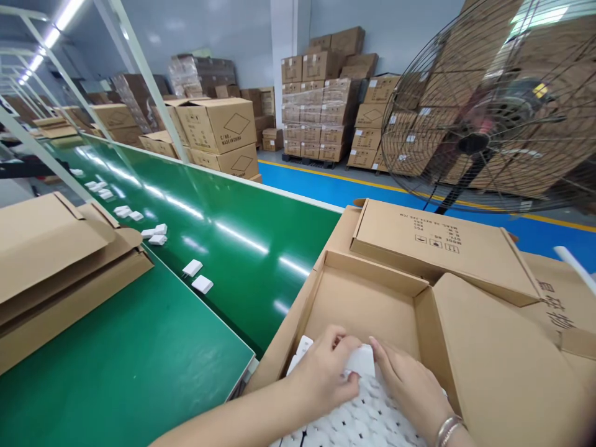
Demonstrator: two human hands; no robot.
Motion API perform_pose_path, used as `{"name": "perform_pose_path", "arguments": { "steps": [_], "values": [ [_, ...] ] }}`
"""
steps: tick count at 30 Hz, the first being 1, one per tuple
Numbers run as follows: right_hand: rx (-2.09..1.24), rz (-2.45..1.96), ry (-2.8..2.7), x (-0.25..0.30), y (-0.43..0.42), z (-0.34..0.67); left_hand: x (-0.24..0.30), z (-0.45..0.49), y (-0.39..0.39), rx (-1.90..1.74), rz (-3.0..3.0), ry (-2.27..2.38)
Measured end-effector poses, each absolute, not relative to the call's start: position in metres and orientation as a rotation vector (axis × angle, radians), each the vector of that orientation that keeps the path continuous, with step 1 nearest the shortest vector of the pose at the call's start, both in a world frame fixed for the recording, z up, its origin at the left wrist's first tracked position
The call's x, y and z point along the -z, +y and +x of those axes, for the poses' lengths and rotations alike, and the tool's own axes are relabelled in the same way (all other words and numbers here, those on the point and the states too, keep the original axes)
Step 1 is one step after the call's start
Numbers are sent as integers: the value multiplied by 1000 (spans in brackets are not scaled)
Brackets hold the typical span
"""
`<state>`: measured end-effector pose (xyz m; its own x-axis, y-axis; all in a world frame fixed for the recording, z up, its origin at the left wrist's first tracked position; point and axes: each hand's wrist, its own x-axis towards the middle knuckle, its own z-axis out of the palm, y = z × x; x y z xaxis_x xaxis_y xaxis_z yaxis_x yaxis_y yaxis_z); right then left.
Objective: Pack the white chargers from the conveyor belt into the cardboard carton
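Both hands reach into an open cardboard carton (pixel 372 292) at the lower right. My left hand (pixel 326 372) and my right hand (pixel 410 385) pinch a white charger (pixel 361 360) between them, fingers curled round it. Under the hands lies a packed layer of several white chargers (pixel 367 419) with prongs showing. A bracelet sits on my right wrist.
A green conveyor belt (pixel 233 230) runs away to the left with several white chargers (pixel 198 276) scattered along it. Flat cardboard sheets (pixel 56 261) lie stacked at the left. A large black fan (pixel 488 105) stands at the right. Stacked cartons (pixel 321 105) fill the background, beyond a blue floor.
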<state>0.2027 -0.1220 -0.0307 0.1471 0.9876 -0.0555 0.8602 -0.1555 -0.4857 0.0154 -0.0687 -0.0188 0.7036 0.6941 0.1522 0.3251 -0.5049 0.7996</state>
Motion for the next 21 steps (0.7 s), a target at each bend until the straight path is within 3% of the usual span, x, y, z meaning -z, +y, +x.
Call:
{"name": "perform_pose_path", "arguments": {
  "steps": [5,11,18,21],
  "values": [
    [-730,-2110,-1491,27,-122,203,22,29,-52,-371,2136,874],
    [-832,-2060,-1491,36,-122,214,26,57,-29,-17,2288,528],
    [-698,-2037,-1650,66,-127,229,8,60,-28,82,2264,595],
    [-641,-2027,-1699,75,-127,240,-17,33,-7,-59,2279,728]
  ]
}}
